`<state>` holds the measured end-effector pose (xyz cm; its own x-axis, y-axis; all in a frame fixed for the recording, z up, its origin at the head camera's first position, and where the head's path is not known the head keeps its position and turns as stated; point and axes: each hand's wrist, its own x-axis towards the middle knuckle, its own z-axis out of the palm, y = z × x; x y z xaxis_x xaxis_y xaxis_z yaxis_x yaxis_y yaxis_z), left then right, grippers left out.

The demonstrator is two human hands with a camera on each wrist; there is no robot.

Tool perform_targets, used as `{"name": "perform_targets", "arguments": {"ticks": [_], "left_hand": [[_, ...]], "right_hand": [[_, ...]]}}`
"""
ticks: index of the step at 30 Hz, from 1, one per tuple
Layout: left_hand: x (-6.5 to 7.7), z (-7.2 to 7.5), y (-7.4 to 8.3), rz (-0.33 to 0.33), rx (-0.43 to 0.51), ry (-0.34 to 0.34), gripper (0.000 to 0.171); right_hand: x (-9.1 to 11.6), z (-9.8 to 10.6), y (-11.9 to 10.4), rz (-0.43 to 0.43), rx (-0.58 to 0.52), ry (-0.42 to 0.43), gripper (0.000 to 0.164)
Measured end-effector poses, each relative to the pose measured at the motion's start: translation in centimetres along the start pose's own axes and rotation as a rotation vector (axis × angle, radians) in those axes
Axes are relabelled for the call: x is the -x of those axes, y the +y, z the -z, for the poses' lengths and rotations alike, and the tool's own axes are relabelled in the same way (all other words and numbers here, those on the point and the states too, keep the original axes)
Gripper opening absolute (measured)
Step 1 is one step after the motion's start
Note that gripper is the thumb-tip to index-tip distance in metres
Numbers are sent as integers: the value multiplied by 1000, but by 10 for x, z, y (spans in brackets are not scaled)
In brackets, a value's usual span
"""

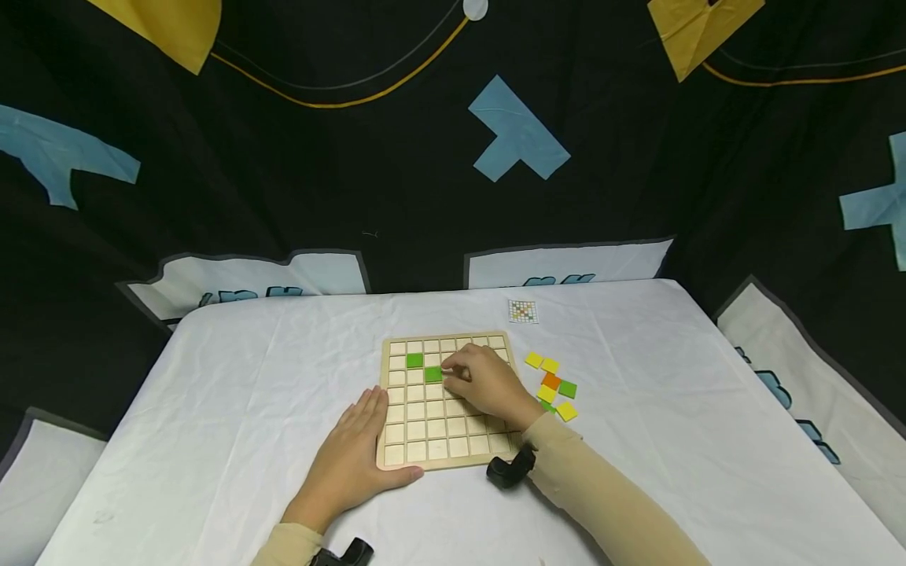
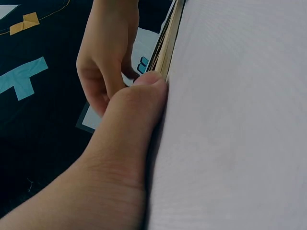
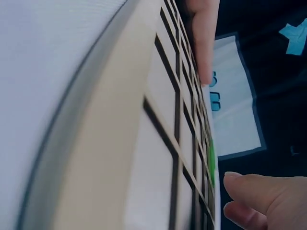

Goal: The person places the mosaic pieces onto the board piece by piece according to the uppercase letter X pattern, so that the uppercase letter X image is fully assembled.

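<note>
A wooden grid board (image 1: pixel 416 429) lies on the white table, with two green square tiles in its cells: one tile (image 1: pixel 414 360) toward the upper left and another tile (image 1: pixel 433 374) one row nearer and one column right. My left hand (image 1: pixel 350 452) rests at the board's near left corner, its straight fingers along the left side and its thumb by the front edge. Bent over the board, my right hand (image 1: pixel 488 385) has its index finger and thumb parted right beside the second green tile. No tile shows between them in the right wrist view, where the thumb (image 3: pixel 259 189) appears above the board.
Right of the board lie loose tiles: several yellow ones (image 1: pixel 567 411), an orange one (image 1: pixel 550 380) and green ones (image 1: pixel 568 389). A small card (image 1: pixel 523 311) with a coloured grid pattern lies behind the board's far right corner. A black patterned cloth (image 1: pixel 396 181) hangs behind the table.
</note>
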<state>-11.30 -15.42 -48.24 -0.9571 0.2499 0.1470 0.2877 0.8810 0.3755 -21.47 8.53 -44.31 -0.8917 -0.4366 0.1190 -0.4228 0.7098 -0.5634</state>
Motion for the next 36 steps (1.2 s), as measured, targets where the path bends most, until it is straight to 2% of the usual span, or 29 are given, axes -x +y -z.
{"name": "perform_targets", "arguments": {"ticks": [8, 19, 27, 36], "left_hand": [[0, 0, 0, 5, 2, 1, 129], [-1, -1, 0, -15, -15, 20, 129], [0, 0, 0, -11, -14, 13, 128], [1, -2, 1, -14, -9, 35, 128]], "right_hand": [[27, 29, 20, -30, 73, 47, 24], [66, 68, 76, -161, 201, 144, 23], [83, 71, 95, -302, 215, 121, 26], [80, 69, 102, -300, 117, 124, 21]]}}
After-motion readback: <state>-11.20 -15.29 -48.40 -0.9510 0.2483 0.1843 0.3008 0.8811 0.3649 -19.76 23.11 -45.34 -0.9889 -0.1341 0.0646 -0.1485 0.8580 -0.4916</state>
